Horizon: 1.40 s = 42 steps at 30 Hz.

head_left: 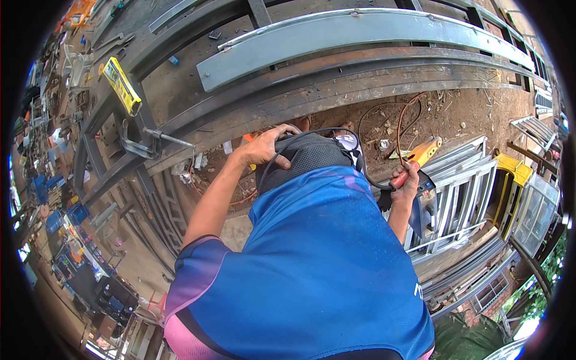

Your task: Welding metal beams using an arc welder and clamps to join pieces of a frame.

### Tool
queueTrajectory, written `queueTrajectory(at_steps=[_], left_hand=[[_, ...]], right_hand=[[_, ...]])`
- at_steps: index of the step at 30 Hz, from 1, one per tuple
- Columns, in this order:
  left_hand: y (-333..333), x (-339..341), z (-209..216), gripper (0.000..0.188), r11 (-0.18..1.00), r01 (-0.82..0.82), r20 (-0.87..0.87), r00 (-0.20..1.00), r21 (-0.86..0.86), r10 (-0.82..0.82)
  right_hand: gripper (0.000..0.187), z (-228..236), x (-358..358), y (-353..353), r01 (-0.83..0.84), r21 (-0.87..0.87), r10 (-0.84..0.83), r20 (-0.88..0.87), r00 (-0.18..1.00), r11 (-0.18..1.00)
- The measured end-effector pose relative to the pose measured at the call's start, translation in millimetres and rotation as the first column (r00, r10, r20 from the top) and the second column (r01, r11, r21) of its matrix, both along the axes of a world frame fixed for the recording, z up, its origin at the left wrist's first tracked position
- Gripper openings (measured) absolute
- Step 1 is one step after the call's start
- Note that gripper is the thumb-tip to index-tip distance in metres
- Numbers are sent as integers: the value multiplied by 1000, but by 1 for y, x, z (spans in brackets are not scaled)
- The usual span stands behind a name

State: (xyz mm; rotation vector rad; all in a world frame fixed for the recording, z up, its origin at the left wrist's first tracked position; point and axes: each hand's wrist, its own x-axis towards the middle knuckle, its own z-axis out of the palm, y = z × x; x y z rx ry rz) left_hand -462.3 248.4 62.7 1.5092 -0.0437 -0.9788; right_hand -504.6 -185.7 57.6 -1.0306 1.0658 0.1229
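My left hand (268,147) rests on black mesh cloth (312,154) over my lap, with its thumb apart from the fingers. A black cable (327,129) loops across that cloth, passes close to the left thumb and runs toward my right side. Out to the right, my right hand (406,187) is closed around a red-handled tool (398,180); its working end cannot be made out. Just beyond this hand is a yellow-orange object (425,150), its kind unclear. A thin brown cable (401,129) curves over the dirt near the tool.
Long steel beams (312,78) stretch across the front, with a grey flat bar (360,30) above them. At left, a clamp (141,141) sits on the frame near a yellow box (122,87). Metal frames (459,192) and a yellow-edged piece (513,171) stand at right.
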Motion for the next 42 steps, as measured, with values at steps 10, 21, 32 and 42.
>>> queueTrajectory(at_steps=[10,21,32,42], left_hand=[[0,-3,7,105,996,-57,1,998,-64,58],[-17,19,-37,100,970,7,-293,953,-242,-80],[-88,65,-46,82,829,529,-97,830,-178,-550],[-100,60,-47,65,856,457,-156,852,-243,-499]], right_hand=[[17,-1,1,2,20,12,-20,10,1000,1000],[16,-5,1,-1,-3,11,3,1,1000,1000],[16,-15,-8,0,30,15,-30,8,1000,999],[17,-29,-30,-13,151,66,-152,8,988,986]])
